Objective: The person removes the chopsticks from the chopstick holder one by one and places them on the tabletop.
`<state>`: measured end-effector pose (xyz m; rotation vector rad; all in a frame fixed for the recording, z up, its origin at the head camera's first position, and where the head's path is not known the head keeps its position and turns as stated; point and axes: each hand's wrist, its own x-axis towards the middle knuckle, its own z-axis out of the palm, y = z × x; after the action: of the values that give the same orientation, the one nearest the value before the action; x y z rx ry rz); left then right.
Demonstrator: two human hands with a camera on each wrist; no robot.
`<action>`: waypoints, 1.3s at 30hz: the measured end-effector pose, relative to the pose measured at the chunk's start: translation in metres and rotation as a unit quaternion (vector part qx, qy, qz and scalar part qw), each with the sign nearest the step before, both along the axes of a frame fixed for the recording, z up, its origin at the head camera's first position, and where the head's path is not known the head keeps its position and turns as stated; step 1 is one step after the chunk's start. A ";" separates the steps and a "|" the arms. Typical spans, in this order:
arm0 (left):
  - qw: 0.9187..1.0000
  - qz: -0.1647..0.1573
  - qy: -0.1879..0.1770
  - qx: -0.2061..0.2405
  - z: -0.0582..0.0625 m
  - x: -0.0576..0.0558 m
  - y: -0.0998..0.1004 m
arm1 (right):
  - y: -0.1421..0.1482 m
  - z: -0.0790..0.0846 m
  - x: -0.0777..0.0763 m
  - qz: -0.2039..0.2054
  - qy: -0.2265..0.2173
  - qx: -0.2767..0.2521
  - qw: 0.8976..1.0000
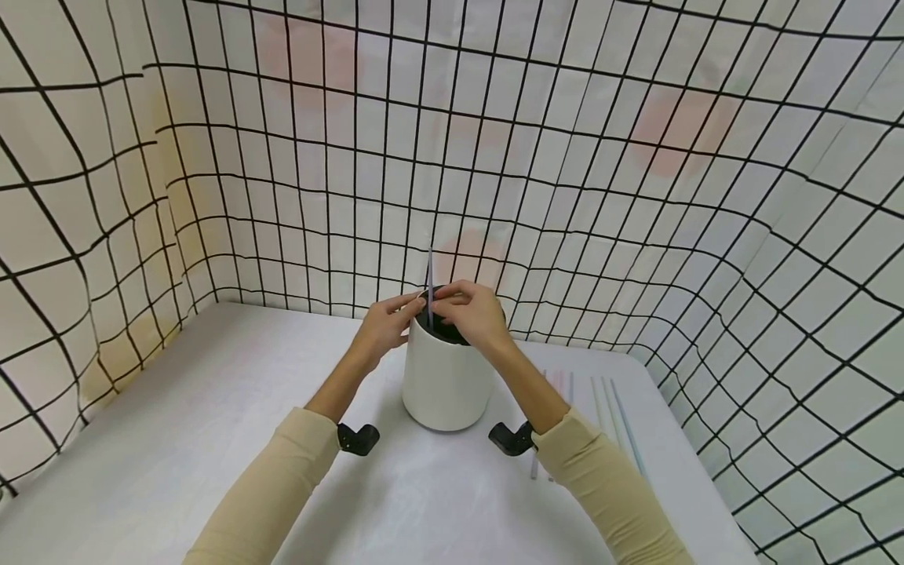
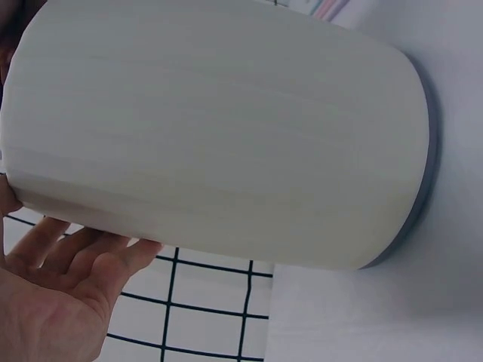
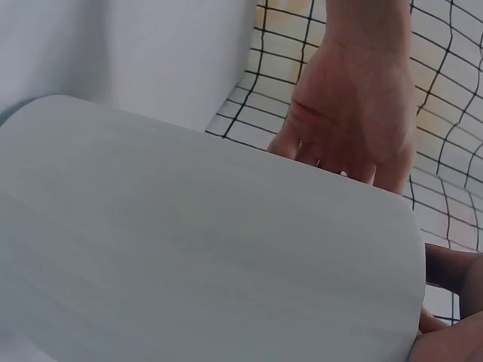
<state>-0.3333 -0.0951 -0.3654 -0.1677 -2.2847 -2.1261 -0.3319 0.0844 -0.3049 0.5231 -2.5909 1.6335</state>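
Observation:
A white waste bin [image 1: 447,384] with a dark inside stands upright on the table. A thin pale purple straw [image 1: 430,271] rises steeply from its mouth at the left side of the rim. My left hand [image 1: 384,326] holds the bin at its left rim; in the left wrist view its fingers [image 2: 98,260] lie along the outer wall. Over the opening, my right hand [image 1: 473,314] pinches the straw between thumb and fingers. The straw's lower end is hidden inside the bin. The right wrist view shows mostly bin wall, with the right fingers [image 3: 449,343] at the rim.
Several pastel straws [image 1: 617,412] lie on the white table [image 1: 212,408] to the right, partly under my right forearm. A black wire grid [image 1: 395,157] fences the back and both sides, close behind the bin. Black wrist cameras [image 1: 359,439] sit below both hands.

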 end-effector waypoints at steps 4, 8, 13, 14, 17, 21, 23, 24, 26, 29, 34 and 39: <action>1.000 -0.003 0.002 0.002 0.000 0.000 0.001 | -0.001 -0.004 -0.001 0.000 0.017 0.006 1.000; 1.000 -0.001 0.004 -0.001 0.000 0.001 0.001 | -0.003 -0.004 -0.001 0.003 0.024 0.009 1.000; 1.000 0.004 0.000 -0.004 0.001 0.002 0.000 | -0.006 -0.005 -0.001 -0.002 0.033 0.014 0.999; 1.000 0.006 -0.001 -0.004 0.001 0.002 0.000 | -0.007 -0.006 -0.001 -0.001 0.037 0.014 0.999; 1.000 0.005 0.001 -0.004 0.001 0.002 0.000 | -0.006 -0.006 -0.002 -0.002 0.040 0.015 0.999; 1.000 0.003 0.002 -0.004 0.001 0.003 0.001 | -0.002 -0.003 -0.002 -0.003 0.011 -0.013 1.000; 1.000 0.003 0.002 -0.003 0.001 0.003 0.001 | 0.001 -0.002 -0.002 0.000 -0.009 -0.039 0.999; 1.000 0.004 0.001 -0.003 0.001 0.002 0.001 | 0.003 0.000 -0.002 0.001 -0.019 -0.052 0.998; 1.000 0.001 0.001 -0.006 0.001 0.002 0.002 | 0.007 0.001 -0.003 0.003 -0.032 -0.073 0.997; 1.000 0.001 0.003 -0.008 0.000 0.001 0.002 | 0.012 0.007 -0.002 0.004 -0.036 -0.081 0.996; 1.000 0.010 0.002 -0.003 0.000 0.001 0.001 | 0.022 0.024 0.002 -0.006 -0.034 -0.085 0.996; 1.000 0.010 -0.001 -0.002 0.000 0.002 0.000 | 0.032 0.046 0.009 -0.019 -0.013 -0.096 0.995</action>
<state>-0.3314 -0.0952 -0.3653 -0.1407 -2.2818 -2.1141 -0.3228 0.1164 -0.2590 0.4405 -2.4087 1.8630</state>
